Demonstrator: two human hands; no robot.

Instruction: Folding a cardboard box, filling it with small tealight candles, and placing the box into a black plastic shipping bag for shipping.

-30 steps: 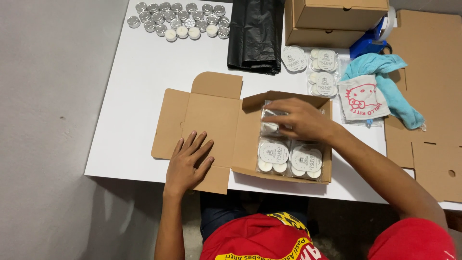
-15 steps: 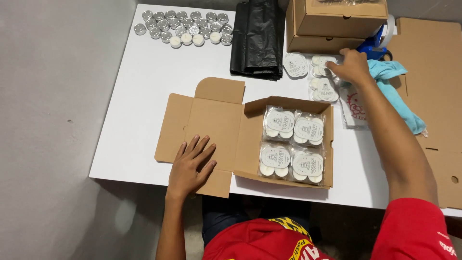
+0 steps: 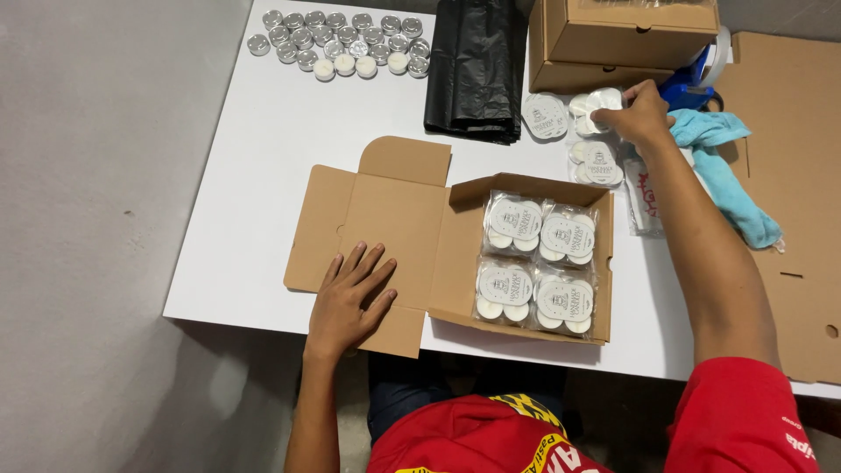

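An open brown cardboard box (image 3: 455,254) lies on the white table (image 3: 263,175), with several clear packets of white tealight candles (image 3: 539,263) packed inside. My left hand (image 3: 350,302) rests flat, fingers spread, on the box's open lid. My right hand (image 3: 635,114) reaches to the far right and closes on a packet of tealights (image 3: 600,101) from a small pile of packets (image 3: 574,131) beside the stacked boxes.
Loose tealights in metal cups (image 3: 337,39) sit at the table's far left. A folded black plastic bag (image 3: 477,70) lies in the middle back. Closed cardboard boxes (image 3: 626,39), a blue cloth (image 3: 727,166), a blue tape dispenser (image 3: 692,79) and flat cardboard (image 3: 797,219) are at the right.
My right hand left the open box after placing a packet there, moved to the far right pile, and now grips another packet. My left hand stayed on the lid.
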